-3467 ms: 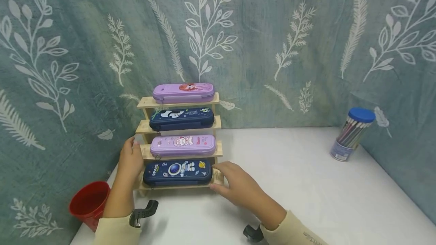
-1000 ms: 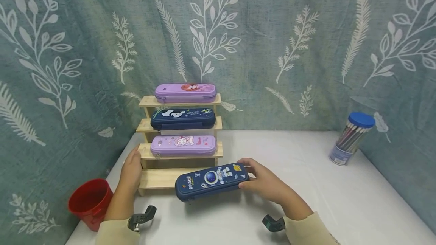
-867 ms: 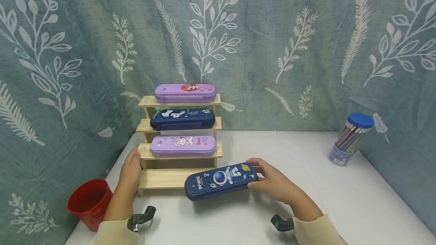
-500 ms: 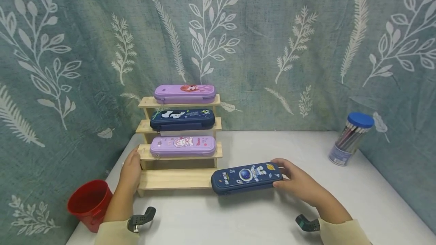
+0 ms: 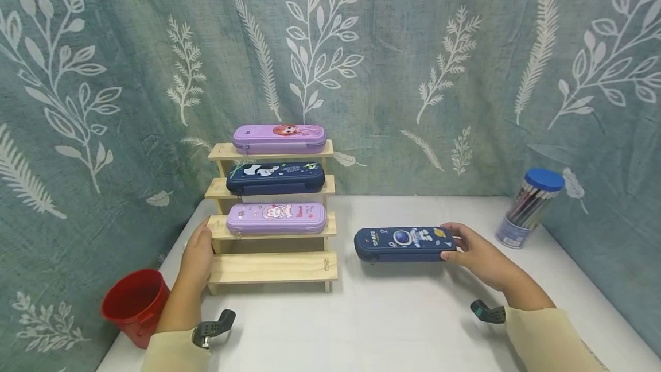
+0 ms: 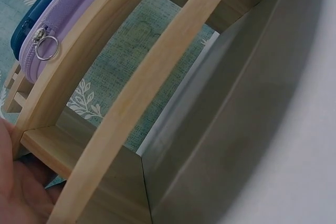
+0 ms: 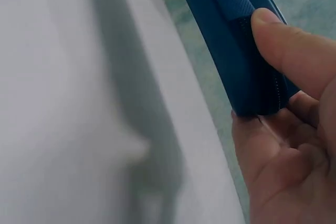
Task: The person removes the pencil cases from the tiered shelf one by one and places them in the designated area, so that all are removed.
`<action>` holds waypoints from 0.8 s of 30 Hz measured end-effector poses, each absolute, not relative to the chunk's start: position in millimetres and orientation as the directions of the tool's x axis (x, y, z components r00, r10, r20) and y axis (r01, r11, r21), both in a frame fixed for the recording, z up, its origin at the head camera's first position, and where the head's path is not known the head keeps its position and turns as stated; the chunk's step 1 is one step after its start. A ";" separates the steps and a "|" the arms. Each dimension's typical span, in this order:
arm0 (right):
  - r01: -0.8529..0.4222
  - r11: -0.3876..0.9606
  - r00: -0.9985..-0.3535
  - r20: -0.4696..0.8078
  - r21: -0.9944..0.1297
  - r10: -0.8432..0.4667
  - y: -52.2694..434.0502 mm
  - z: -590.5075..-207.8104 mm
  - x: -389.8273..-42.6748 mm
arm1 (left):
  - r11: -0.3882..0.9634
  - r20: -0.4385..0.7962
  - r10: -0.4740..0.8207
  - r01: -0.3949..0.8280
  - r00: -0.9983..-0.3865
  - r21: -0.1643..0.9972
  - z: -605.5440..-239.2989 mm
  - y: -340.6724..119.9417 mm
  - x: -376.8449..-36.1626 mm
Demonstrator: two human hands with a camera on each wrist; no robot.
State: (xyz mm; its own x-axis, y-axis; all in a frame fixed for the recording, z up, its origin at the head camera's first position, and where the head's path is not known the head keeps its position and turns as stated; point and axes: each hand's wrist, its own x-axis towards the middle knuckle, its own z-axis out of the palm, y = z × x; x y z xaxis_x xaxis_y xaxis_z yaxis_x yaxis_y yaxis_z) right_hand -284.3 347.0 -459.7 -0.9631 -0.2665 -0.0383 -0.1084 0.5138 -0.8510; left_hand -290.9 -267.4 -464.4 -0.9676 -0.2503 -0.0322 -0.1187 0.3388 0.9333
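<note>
My right hand [image 5: 482, 257] pinches the right end of a dark blue pencil case [image 5: 405, 244] with an astronaut print. In the right wrist view the thumb [image 7: 294, 51] lies on the zipped side and the other fingers are behind and under it; a shadow falls on the white table. At the left end of a stepped wooden rack [image 5: 273, 268], my left hand [image 5: 198, 251] grips the side, fingers partly hidden behind the wood [image 6: 42, 150]. Above the bare bottom step sit a lilac rabbit case [image 5: 277, 218], a navy panda case [image 5: 276, 178] and a purple girl-print case [image 5: 279, 139].
A red bucket [image 5: 135, 306] stands by the left forearm. At the right back is a clear tub of pencils [image 5: 529, 206] with a blue lid. A patterned green cloth [image 5: 382, 73] hangs behind the white table [image 5: 330, 326].
My right hand has taken the astronaut case off the bottom step and carried it right, clear of the rack, levelling it. The left hand has stayed at the rack's left side.
</note>
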 end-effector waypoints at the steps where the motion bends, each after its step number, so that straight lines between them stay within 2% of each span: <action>1: -0.104 0.517 -0.964 -0.042 -0.850 -0.263 348.9 -459.2 -288.1 | 0.336 -0.033 -0.251 -0.119 -0.967 0.934 -464.4 -267.5 -290.9; 11: -0.029 0.526 -0.970 -0.104 -0.850 -0.222 364.1 -458.5 -322.8 | 0.321 -0.050 -0.253 -0.133 -0.966 0.938 -464.5 -265.9 -289.5; 24: -0.014 0.602 -0.988 -0.083 -0.798 -0.133 372.2 -476.0 -349.6 | 0.329 -0.054 -0.256 -0.140 -0.965 0.934 -464.9 -265.6 -290.7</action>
